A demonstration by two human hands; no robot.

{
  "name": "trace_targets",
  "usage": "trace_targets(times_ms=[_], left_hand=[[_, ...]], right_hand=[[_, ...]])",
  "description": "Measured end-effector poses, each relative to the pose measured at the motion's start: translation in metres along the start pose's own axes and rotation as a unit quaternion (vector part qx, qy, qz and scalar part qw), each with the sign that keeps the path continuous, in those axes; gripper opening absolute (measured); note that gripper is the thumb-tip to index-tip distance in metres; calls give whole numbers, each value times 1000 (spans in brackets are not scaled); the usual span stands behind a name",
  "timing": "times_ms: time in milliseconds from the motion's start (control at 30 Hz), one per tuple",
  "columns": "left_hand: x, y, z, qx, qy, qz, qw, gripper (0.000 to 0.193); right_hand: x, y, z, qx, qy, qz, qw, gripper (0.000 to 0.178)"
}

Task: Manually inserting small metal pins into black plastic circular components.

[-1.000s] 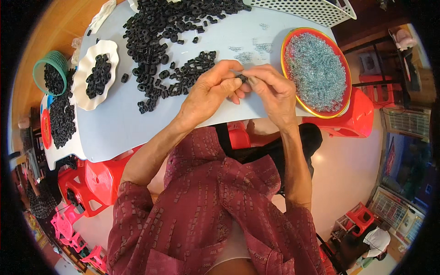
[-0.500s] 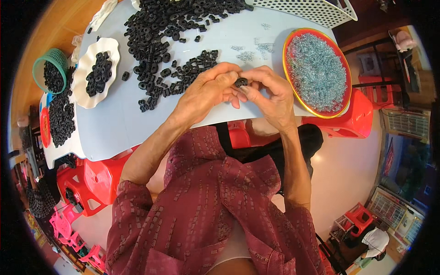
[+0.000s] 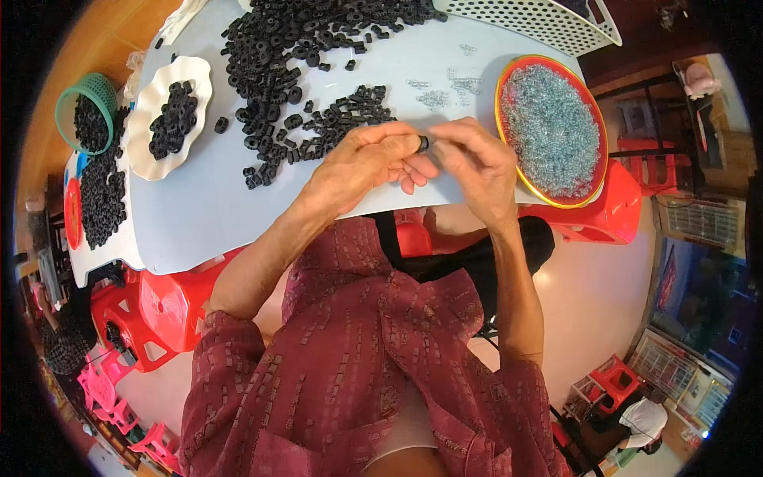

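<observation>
Above the table's near edge, my left hand (image 3: 369, 163) pinches a small round black part (image 3: 423, 144) between thumb and forefinger, its other fingers curled below. My right hand (image 3: 477, 167) is bent close beside that part on the right. Its thumb and forefinger come together in a pinch, but the tips are smeared by motion, and what they hold cannot be made out. Just beyond my hands lies a loose spread of similar black parts (image 3: 342, 119). To the right is a red, gold-rimmed tray (image 3: 602, 131) heaped with tiny shiny bluish pieces (image 3: 552, 131).
On the pale table (image 3: 187, 226) stands a white wavy-edged dish (image 3: 141, 131) of black parts, left. Farther left is a green basket (image 3: 67, 119). A white perforated basket (image 3: 528, 28) sits at the far right. Red stools (image 3: 171, 306) stand below the table.
My right fingers have drawn slightly to the right from the black part and blurred. My left hand still grips the part, now turned more edge-on. The whole view has shifted slightly.
</observation>
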State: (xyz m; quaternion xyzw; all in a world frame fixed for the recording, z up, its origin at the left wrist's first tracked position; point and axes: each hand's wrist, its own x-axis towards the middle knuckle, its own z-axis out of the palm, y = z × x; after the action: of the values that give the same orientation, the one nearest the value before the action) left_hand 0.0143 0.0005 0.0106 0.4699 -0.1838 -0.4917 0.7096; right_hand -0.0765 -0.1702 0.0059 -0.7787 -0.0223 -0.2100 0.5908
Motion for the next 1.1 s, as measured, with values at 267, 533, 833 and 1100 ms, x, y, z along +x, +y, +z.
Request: trace_targets(times_ms=[267,533,833,1100], left_hand=[[-16,-11,-8,-65,70,61,994,31],[-17,-13,-11,-75,58,65,993,30],[-13,-16,-7,-3,55,86,995,30],[-9,-15,-3,59,49,84,994,28]], right_hand=[[0,-9,4,-85,112,91,986,15],[15,-11,9,-316,-86,-38,944,21],[8,-26,4,-72,-54,121,989,11],[2,-23,2,57,-38,142,987,17]])
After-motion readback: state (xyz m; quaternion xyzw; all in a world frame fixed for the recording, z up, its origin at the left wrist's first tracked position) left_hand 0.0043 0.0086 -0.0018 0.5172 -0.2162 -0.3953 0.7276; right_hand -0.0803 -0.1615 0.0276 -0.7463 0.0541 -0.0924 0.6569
